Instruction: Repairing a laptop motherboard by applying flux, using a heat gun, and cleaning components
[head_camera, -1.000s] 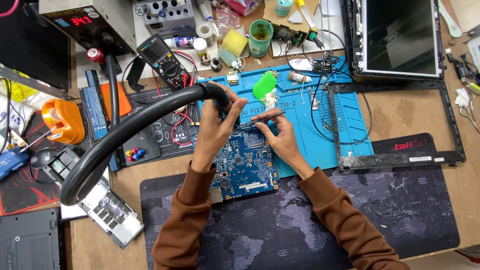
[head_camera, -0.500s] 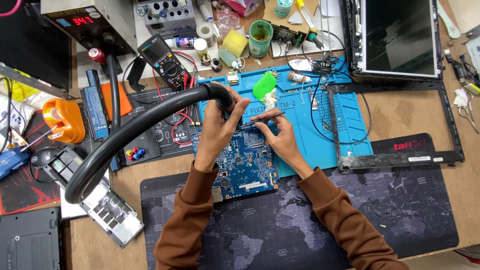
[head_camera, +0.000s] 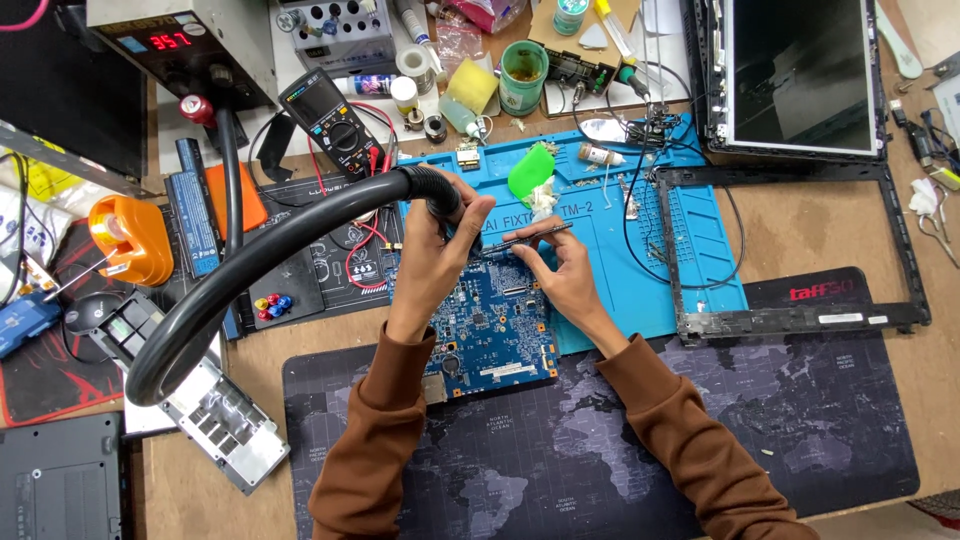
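Fingers of the left hand are wrapped around the black handpiece at the end of a thick black hose, gripping it firmly with its tip pointed down at the circuit board. Fingers of the right hand are pressed together, pinching slim tweezers, which lie nearly level and point left toward the handpiece tip. Both tool tips meet just above the upper edge of the board; the exact contact point is hidden by the left hand.

Board position: blue, populated with chips, lying flat, its upper part on the blue work mat and its lower part on the dark map-printed desk mat. Both forearms, in brown sleeves, rest across the dark mat.

Hose routing: it arcs left from the handpiece in a broad loop over a black mat and a silver metal bracket.

Surroundings: a green plastic piece sits on the blue mat just above the right hand. A black screen bezel frame lies to the right, partly on the blue mat, with a laptop display panel above it. A multimeter lies upper left of the hands, beside a station with a red digital readout. An orange tape dispenser stands at far left.
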